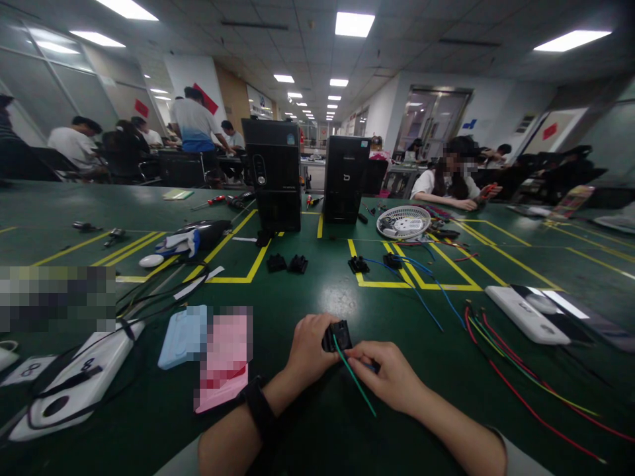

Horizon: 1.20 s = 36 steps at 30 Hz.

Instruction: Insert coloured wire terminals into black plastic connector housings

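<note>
Big green table (397, 324) fills most of the frame, and two black PC towers (272, 175) stand at upper centre, blocking part of the room behind. Long white case (74, 390) sits lower left. At lower centre the left hand (310, 344) is curled snugly around a small black block (342, 327) — partly covering it. Right hand's (384, 373) fingertips bunch up beside the green wire (358, 381) — can't tell if they're pinching it. Loose red wires (492, 361) lie lower right.

Office-like workshop, taped green worktable (297, 297), screwdriver (216, 200), seated workers (74, 147), ceiling lights (354, 24)
</note>
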Each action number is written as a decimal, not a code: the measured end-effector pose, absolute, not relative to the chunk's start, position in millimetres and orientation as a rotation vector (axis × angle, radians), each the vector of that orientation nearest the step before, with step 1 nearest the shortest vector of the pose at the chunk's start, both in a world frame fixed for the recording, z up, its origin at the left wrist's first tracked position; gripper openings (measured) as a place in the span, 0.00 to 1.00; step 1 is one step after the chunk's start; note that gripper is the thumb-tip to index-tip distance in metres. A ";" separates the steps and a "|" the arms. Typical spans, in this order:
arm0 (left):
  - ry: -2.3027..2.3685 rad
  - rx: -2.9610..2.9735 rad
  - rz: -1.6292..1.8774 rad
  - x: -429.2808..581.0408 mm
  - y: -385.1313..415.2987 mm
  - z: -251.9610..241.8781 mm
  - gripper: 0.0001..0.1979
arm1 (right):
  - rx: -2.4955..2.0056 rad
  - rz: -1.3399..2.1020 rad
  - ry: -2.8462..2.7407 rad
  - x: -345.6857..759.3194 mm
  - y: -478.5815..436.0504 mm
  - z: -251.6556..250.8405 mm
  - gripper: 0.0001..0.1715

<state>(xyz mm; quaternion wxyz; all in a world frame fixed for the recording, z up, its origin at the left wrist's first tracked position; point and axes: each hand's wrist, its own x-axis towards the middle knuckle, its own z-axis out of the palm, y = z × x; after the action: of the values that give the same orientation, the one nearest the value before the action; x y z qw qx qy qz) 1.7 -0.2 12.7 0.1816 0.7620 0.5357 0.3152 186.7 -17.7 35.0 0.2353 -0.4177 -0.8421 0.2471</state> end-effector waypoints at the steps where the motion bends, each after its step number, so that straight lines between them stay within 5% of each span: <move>1: 1.511 2.152 0.893 1.6 -0.4 12.6 0.15 | -1.173 0.650 -2.308 187.5 -17.3 36.3 0.10; 36: 1.493 2.156 0.888 1.0 0.1 10.7 0.16 | -1.146 0.552 -2.432 190.4 -20.9 42.6 0.11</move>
<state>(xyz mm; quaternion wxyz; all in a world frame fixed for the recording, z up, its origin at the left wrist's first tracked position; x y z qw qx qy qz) 1.0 0.1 10.7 0.1853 0.7652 0.5299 0.3150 190.4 -20.9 42.6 0.1973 -0.4094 -0.8687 0.1971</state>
